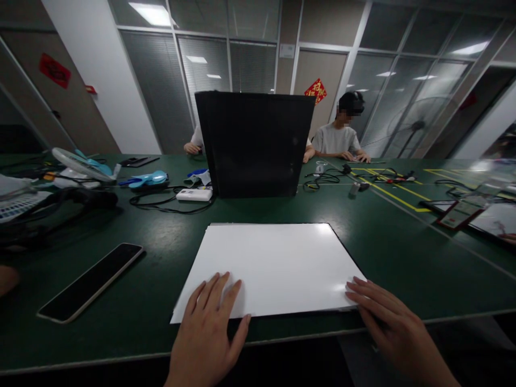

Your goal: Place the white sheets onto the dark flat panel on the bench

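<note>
On one white sheet [278, 263] — one splayed left hand [209, 325]; one right hand [389, 317], grip unclear.

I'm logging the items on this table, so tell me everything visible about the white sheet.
The white sheet is a blank, glossy rectangle; whether paper or plastic, I cannot tell. A dark edge shows along its sides. It lies flat on the green table, close to the front edge. The left hand touches its near left part; the right hand touches its near right corner.
</note>
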The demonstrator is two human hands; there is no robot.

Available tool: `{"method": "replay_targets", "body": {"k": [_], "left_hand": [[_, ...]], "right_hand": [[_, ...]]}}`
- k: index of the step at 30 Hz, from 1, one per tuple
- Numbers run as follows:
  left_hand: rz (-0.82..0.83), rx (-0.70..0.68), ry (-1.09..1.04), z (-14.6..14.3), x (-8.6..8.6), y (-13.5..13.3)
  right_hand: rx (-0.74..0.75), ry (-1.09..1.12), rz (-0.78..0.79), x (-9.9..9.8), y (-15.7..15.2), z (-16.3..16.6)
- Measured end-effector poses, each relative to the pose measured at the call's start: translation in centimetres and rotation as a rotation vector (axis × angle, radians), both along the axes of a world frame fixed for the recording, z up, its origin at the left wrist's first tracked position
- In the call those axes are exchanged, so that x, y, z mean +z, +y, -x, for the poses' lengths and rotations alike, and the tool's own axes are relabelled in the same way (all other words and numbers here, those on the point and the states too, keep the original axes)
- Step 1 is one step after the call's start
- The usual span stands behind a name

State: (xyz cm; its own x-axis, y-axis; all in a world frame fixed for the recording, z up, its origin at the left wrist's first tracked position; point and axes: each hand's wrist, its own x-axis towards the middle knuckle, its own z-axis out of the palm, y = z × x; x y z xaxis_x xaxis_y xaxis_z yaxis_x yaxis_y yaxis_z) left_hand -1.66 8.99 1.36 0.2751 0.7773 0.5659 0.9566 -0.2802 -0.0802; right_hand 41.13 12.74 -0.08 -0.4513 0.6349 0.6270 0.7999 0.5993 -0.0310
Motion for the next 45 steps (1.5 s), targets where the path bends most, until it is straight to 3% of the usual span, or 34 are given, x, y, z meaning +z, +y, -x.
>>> {"method": "replay_targets", "body": {"k": [11, 17, 23, 29, 45], "left_hand": [[0.008, -0.019, 0.048, 0.3, -0.1, 0.3], [-0.036, -0.033, -0.002, 0.3, 0.6, -0.2], [-0.022, 0.227, -0.134, 3.7, -0.2, -0.6], [0.087, 0.174, -0.08, 6.7, -1.5, -1.4], [0.239, 0.325, -0.178, 5.9, -0.6, -1.1]], "right_hand": [[-0.008, -0.017, 0.002, 0.1, -0.8, 0.7], [-0.077, -0.037, -0.005, -1.0, -0.8, -0.4], [-0.336, 0.045, 0.024, -2.5, -1.0, -1.8], [-0.316, 0.014, 0.089, -3.3, -1.0, -1.6], [-0.307, 0.046, 0.1, -3.4, -1.7, -1.6]]}}
